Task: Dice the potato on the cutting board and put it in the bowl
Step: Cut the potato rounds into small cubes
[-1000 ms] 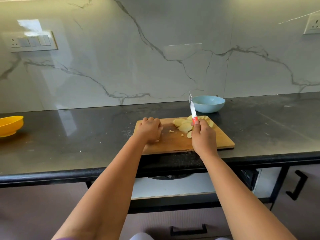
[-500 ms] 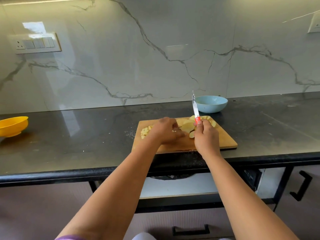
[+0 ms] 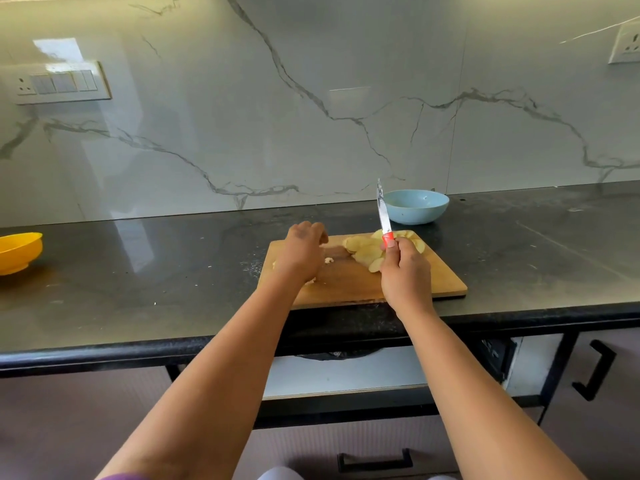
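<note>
Potato slices (image 3: 365, 251) lie on the board (image 3: 349, 284), just past your right hand (image 3: 406, 271) and partly hidden by it. That hand grips the knife (image 3: 383, 216), blade up. Your left hand (image 3: 300, 252) is curled over the board; you cannot tell what it holds. The bowl (image 3: 415, 206) sits beyond the knife.

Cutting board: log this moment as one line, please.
right hand grips knife, blade up | left hand curled over cutting board, grasp unclear | potato slices undiced | blue bowl looks empty
</note>
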### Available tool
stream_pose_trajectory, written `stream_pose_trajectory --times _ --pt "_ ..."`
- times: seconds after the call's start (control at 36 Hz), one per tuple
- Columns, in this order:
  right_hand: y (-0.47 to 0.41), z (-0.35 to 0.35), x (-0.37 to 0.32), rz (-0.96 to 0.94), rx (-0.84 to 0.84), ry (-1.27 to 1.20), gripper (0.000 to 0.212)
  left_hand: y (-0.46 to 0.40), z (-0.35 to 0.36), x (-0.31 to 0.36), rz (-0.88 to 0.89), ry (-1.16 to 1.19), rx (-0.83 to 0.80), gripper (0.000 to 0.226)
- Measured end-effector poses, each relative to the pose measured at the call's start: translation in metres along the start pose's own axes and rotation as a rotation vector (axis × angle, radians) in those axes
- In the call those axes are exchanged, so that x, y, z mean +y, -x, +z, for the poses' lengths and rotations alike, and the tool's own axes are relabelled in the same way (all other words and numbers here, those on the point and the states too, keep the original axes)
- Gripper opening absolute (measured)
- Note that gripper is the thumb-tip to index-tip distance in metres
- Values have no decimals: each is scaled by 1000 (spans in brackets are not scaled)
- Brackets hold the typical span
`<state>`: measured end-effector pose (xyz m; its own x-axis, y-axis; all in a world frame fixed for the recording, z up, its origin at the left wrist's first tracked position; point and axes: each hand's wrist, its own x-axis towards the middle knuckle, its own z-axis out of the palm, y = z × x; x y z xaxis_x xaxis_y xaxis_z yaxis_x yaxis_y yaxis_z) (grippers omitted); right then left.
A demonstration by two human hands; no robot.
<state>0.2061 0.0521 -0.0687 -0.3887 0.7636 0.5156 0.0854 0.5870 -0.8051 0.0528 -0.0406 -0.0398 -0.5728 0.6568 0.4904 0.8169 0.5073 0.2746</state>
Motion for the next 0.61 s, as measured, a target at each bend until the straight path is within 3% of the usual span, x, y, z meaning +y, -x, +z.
stream_pose_trajectory --times 0.06,0.17,0.22,0.36,0.61 --pt "0 -1 0 4 15 -10 33 -2 -5 1 -33 60 91 9" --pt "0 -2 1 23 30 -44 34 -9 -10 12 -54 -33 138 26" --pt "-1 -2 2 26 38 -53 33 -14 -8 19 -22 -37 82 27" --pt "-3 -1 5 38 56 -58 33 -26 6 38 133 26 -252 23" --pt "-4 0 9 27 48 -54 32 -35 19 56 151 54 -366 43"
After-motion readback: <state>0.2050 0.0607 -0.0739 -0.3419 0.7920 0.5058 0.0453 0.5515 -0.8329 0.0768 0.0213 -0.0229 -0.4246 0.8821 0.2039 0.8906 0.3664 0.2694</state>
